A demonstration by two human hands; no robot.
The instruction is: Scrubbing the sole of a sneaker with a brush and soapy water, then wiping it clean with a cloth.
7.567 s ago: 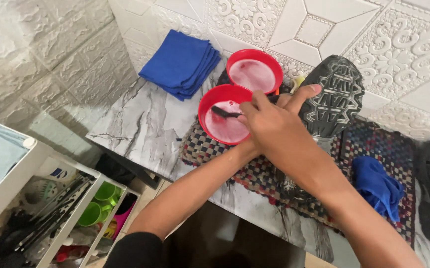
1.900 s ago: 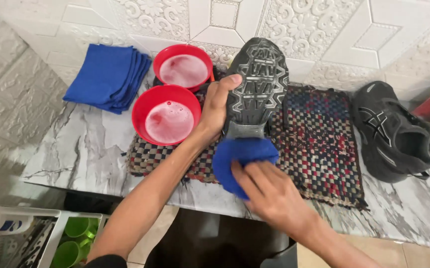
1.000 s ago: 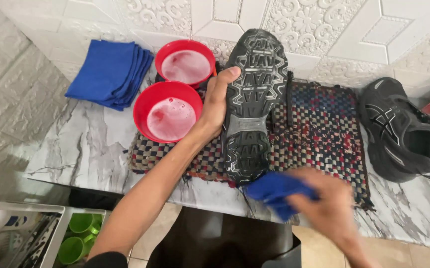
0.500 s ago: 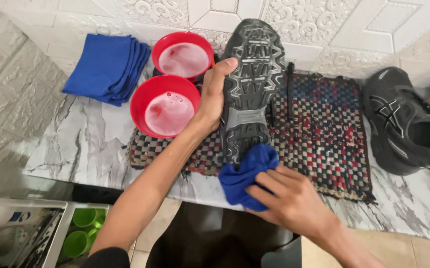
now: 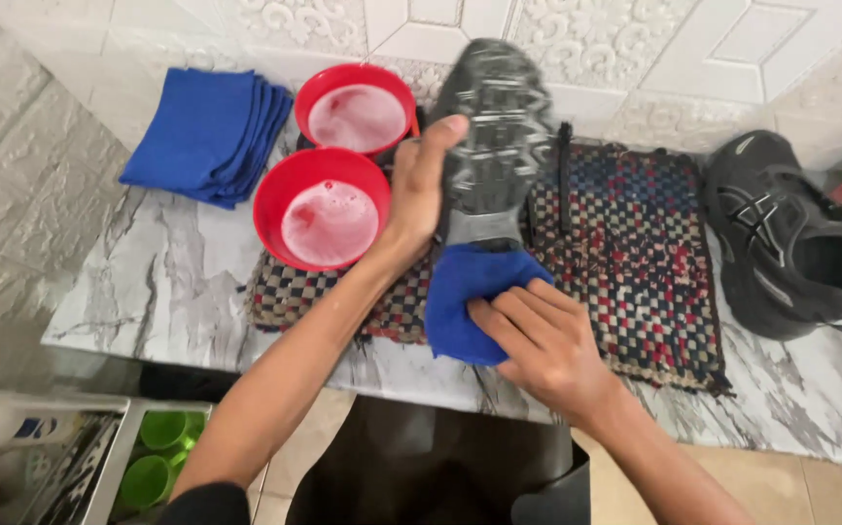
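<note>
The left hand (image 5: 419, 199) grip clamps the upturned black shoe (image 5: 491, 131); the right hand (image 5: 544, 340) presses a blue cloth (image 5: 465, 292) against its heel.

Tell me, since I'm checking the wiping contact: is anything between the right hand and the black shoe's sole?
Yes: the blue cloth lies between the right hand and the heel of the upturned black shoe.

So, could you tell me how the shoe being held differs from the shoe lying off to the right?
The held shoe is turned sole-up, gripped by the left hand, while the other shoe rests upright on the marble counter, untouched. The held shoe lies over the woven mat with its heel under the blue cloth pressed by the right hand; the other shoe sits off the mat, uncovered. Both are black trainers.
</note>
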